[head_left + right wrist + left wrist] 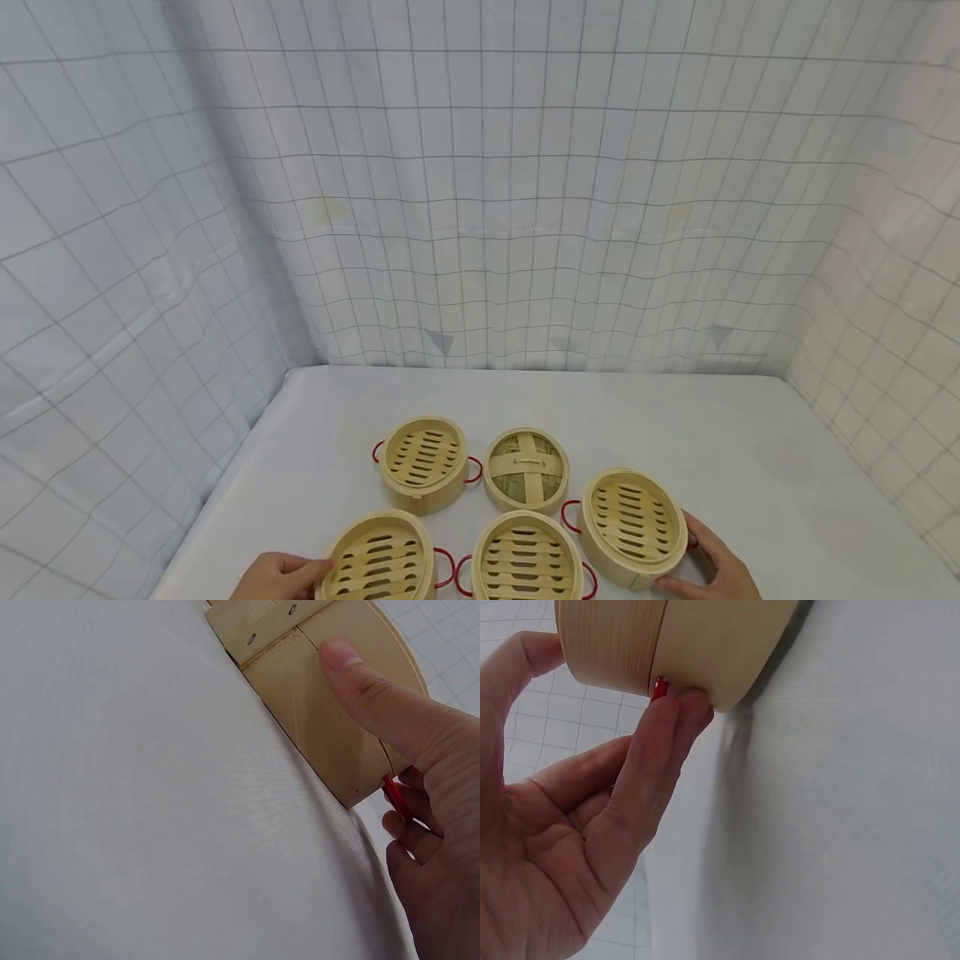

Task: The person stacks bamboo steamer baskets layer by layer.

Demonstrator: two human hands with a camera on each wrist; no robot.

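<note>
Five round bamboo pieces lie on the white worktop (795, 475): four slatted steamer baskets and one lid. The hands are well apart, each engaged with a different basket. The left hand (279, 577) grips the left front basket (378, 552) at its outer left side; the left wrist view shows the thumb at the rim and fingertips against the lower wall, beside a red handle (660, 688). The right hand (722, 573) holds the right basket (628, 523) at its right side—thumb pressed along the outer wall, other fingers curled about a red handle mostly hidden from the head view. Metal staples (292, 610) show on that wall.

Between the two held baskets stands the middle front basket (525, 565), slats upward. Its left handle meets, or nearly meets, the right handle of the left front basket; contact cannot be confirmed. Behind it lies the lid (527, 492), cross-banded with a small grip on top; whether the two touch cannot be told. The back left basket (426, 456) sits just beside the lid, one handle extending toward it. The right basket's inner handle reaches into the gap near the lid and middle front basket. Gridded white cloth (525, 175) encloses the back and sides.
</note>
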